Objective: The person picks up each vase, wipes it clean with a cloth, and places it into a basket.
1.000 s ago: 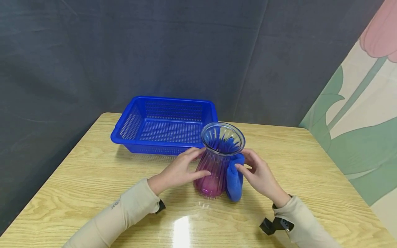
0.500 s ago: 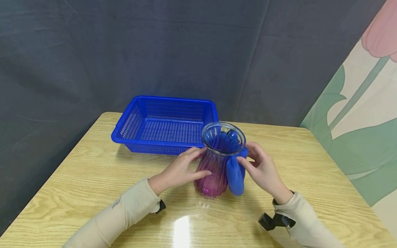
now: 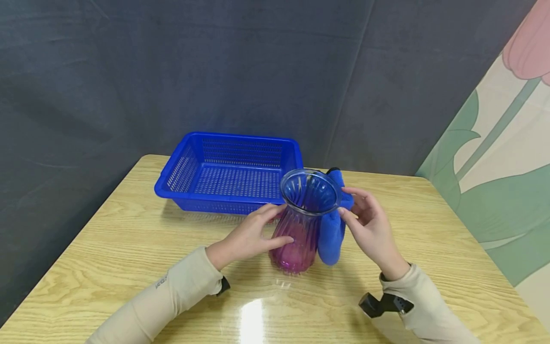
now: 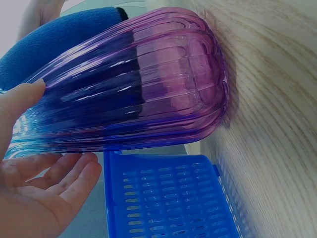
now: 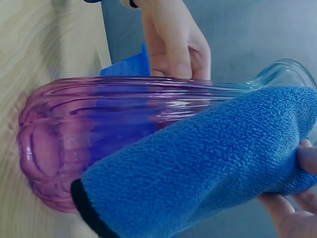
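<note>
Dark grey cloth [image 3: 215, 71] is hanging behind the wood-grain table [image 3: 129, 267], and at the right a pale wall [image 3: 511, 200] is showing a painted pink tulip with green leaves. Near the table's far edge a blue perforated basket [image 3: 206, 204] is sitting, its near right corner being partly covered, from the head view, by the flaring rim of a glass vase [image 3: 294, 248]. That ribbed vase is standing upright on the table, shading from pink at its foot to blue at its mouth. The left hand [image 3: 247, 236] is grasping its left side, thumb lying along the front and fingers reaching round the back. On the other side, the right hand [image 3: 371, 231] is pinching a blue towel [image 3: 330, 243] between thumb and fingers, and the towel is hanging along the vase's right flank up to the rim; whether any of it is reaching inside, I cannot tell. In the right wrist view the towel is blocking much of the vase, its black edging [image 5: 85, 206] lying near the pink foot. Beige sleeves [image 3: 185, 279] are covering both forearms, and a black strapped device [image 3: 378, 304] is jutting from the right wrist.
</note>
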`<action>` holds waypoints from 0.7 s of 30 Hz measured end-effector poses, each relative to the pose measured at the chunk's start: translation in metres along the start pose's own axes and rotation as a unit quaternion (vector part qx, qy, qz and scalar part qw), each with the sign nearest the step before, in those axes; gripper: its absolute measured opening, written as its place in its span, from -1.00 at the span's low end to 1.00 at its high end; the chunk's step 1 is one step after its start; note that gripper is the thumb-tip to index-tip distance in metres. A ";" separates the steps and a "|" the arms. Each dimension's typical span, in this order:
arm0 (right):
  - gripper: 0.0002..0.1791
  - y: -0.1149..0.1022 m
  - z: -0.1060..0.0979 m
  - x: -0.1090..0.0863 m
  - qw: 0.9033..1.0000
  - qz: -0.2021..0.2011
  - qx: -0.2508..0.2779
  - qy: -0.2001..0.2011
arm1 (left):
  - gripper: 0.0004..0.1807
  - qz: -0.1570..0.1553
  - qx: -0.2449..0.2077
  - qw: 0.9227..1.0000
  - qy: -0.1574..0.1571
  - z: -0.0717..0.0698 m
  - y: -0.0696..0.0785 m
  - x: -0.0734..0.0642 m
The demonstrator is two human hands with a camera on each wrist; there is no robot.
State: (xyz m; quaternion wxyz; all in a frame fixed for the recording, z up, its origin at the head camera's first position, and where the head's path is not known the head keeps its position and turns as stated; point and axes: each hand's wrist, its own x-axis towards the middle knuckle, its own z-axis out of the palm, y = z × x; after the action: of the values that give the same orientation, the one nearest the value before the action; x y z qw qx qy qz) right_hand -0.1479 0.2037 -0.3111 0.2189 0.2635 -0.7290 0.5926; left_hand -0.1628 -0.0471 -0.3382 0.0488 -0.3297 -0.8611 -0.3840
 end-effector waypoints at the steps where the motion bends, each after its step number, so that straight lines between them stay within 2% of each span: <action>1: -0.56 -0.001 -0.001 0.000 1.000 0.001 0.002 0.003 | -0.26 -0.001 -0.001 1.000 -0.001 0.000 0.000 0.000; 6: -0.56 -0.006 -0.006 0.002 1.000 0.007 0.011 0.021 | -0.26 -0.002 -0.004 1.000 -0.003 0.000 0.000 0.000; 10: -0.56 -0.008 -0.006 0.003 1.000 0.014 -0.011 0.025 | -0.26 -0.005 -0.004 1.000 -0.005 -0.001 0.001 0.000; 14: -0.57 -0.006 -0.004 0.002 1.000 0.016 -0.020 0.018 | -0.25 -0.007 -0.003 1.000 -0.005 -0.001 0.001 -0.001; 21: -0.56 -0.001 0.002 0.000 1.000 0.004 0.011 -0.008 | -0.26 -0.005 -0.003 1.000 -0.003 0.000 0.000 -0.001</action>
State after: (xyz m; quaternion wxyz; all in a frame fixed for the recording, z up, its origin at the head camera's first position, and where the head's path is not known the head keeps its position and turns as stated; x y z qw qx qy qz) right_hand -0.1475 0.2017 -0.3107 0.2075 0.2675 -0.7253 0.5994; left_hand -0.1619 -0.0476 -0.3382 0.0438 -0.3268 -0.8617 -0.3857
